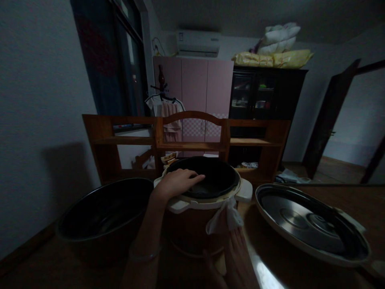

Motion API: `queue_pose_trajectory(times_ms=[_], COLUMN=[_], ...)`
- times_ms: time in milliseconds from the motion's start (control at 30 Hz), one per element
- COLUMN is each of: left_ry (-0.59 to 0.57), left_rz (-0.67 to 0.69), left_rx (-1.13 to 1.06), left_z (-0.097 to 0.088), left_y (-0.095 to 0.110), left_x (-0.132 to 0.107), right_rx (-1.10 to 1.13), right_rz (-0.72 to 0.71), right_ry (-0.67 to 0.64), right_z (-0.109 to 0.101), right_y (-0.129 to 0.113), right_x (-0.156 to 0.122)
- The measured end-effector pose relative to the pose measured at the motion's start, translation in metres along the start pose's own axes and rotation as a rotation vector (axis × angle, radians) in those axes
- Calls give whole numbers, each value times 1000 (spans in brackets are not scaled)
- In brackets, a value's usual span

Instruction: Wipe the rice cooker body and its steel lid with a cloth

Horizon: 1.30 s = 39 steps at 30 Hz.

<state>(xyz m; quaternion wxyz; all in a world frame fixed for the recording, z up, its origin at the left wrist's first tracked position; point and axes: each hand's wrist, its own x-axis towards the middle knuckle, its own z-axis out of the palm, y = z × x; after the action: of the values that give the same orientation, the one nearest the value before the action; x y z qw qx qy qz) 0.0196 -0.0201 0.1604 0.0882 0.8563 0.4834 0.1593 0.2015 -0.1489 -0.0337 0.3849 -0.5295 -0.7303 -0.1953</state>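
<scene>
An electric cooker [195, 228] with a dark body, pale rim and side lugs stands in front of me, its round mouth uncovered and dark inside. Over the left part of its rim lies my left hand [179, 182], gripping there with fingers bent into the opening; some fingertips are hidden. My right hand [237, 249] presses a crumpled white cloth [227, 216] against the outer front right side, just below the rim. To the left is a black inner pot [105, 216]. On the right lies a round lid [309, 224], its metal inside facing up.
A wooden shelf unit [192, 146] rises behind the cooker along the far edge of the wooden surface. Beyond it are a pink wardrobe [194, 88], a black cabinet [288, 92] and a coat stand with clothes [171, 112]. A wall [39, 132] borders the left.
</scene>
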Motion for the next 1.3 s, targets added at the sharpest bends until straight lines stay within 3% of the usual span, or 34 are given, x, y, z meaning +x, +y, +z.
queue_pose_trajectory(times_ms=[100, 233, 633, 967, 1133, 1300], left_ry=[-1, -8, 3, -5, -8, -9], left_rz=[1, -11, 8, -9, -4, -12], left_rx=[-1, -14, -17, 14, 4, -7], left_z=[-1, -1, -1, -1, 0, 0], left_y=[1, 2, 2, 1, 0, 1], left_x=[-1, -1, -2, 0, 0, -1], right_rx=[4, -14, -9, 52, 58, 21], right_rz=[0, -13, 144, 145, 169, 170], right_ry=[-23, -35, -46, -45, -67, -37], right_z=[-13, -14, 5, 24, 35, 25], right_y=[1, 3, 9, 21, 16, 0], right_x=[12, 9, -18, -41, -53, -47])
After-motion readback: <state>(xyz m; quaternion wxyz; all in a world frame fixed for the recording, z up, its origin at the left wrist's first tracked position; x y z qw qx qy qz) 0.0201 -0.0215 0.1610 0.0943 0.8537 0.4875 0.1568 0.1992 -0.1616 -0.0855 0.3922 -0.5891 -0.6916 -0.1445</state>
